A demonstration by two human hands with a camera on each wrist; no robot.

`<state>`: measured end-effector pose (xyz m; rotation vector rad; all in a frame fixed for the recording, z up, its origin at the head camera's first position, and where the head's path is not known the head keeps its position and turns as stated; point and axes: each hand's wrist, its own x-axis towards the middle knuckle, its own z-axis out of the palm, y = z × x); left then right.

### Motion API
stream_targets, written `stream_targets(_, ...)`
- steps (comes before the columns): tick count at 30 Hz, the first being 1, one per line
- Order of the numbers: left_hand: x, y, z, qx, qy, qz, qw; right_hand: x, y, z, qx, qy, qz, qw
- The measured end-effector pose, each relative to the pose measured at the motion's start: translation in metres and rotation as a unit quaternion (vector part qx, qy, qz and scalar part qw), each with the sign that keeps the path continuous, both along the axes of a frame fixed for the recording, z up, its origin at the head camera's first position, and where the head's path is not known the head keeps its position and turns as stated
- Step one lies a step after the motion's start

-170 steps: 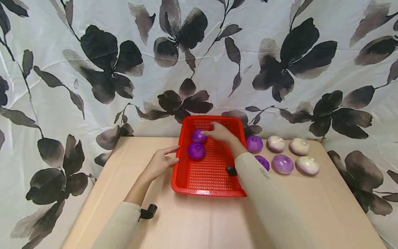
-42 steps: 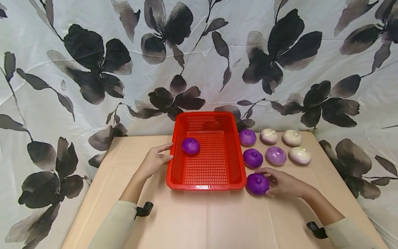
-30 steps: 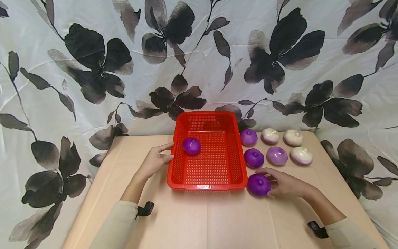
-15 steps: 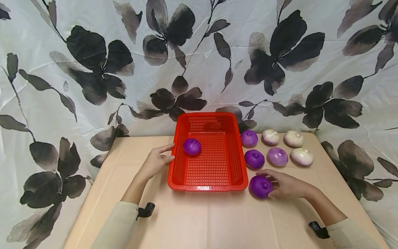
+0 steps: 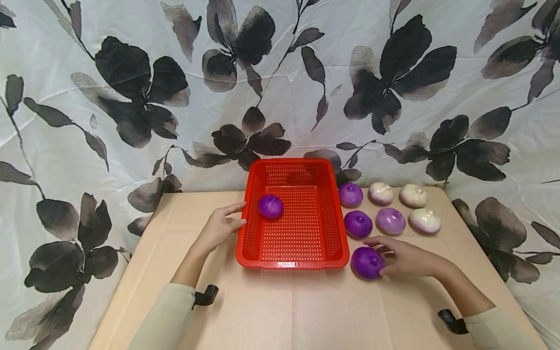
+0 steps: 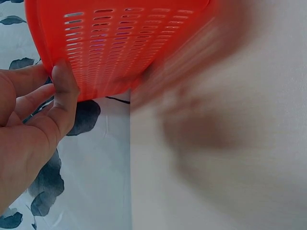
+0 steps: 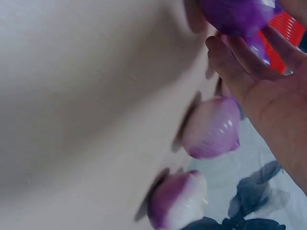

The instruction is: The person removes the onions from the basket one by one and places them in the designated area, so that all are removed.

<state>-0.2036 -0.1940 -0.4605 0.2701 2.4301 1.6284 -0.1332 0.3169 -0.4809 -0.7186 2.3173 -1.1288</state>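
Note:
A red plastic basket point(image 5: 302, 248) stands on the table with one purple onion point(image 5: 271, 206) in its left part. My left hand point(image 5: 217, 228) pinches the basket's left rim; the left wrist view shows thumb and finger at the rim point(image 6: 44, 52). To the right of the basket's front corner a dark purple onion point(image 5: 367, 263) sits on the table. My right hand point(image 5: 409, 257) is beside this onion, its fingers loosely spread, fingertips right at the onion's side. The right wrist view has those fingers point(image 7: 240, 67) nearly straight below the onion.
Behind the right hand lie two more dark purple onions point(image 5: 358, 224), a lighter purple onion point(image 5: 391, 220) and several whitish onions point(image 5: 425, 221), in rows. A floral cloth point(image 5: 280, 87) hangs behind the table point(image 5: 306, 311). A black wrist camera point(image 5: 452, 322) is on the right wrist.
Earlier two onions were in the basket, with the right hand on one; one onion now sits on the table at the right front. Lately the right-hand fingers have loosened slightly; the left hand stays.

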Motion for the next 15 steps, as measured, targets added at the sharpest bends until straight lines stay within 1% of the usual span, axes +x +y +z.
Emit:
stream_targets(4, 0.0, 0.0, -0.001, 0.002, -0.001, -0.001, 1.0, -0.005, 0.003, 0.015, 0.015, 0.03, 0.0, 0.9995)
stream_targets(8, 0.0, 0.0, 0.0, 0.0, 0.0, -0.001, 1.0, -0.014, 0.003, 0.033, 0.025, 0.06, 0.002, 0.9979)
stream_targets(12, 0.001, 0.001, 0.001, -0.003, 0.003, -0.001, 1.0, -0.026, -0.006, 0.05, 0.019, 0.087, 0.01, 0.996)
stream_targets(15, 0.001, 0.0, 0.001, -0.002, 0.003, -0.002, 1.0, -0.037, -0.017, 0.063, 0.016, 0.094, 0.011, 0.9954)
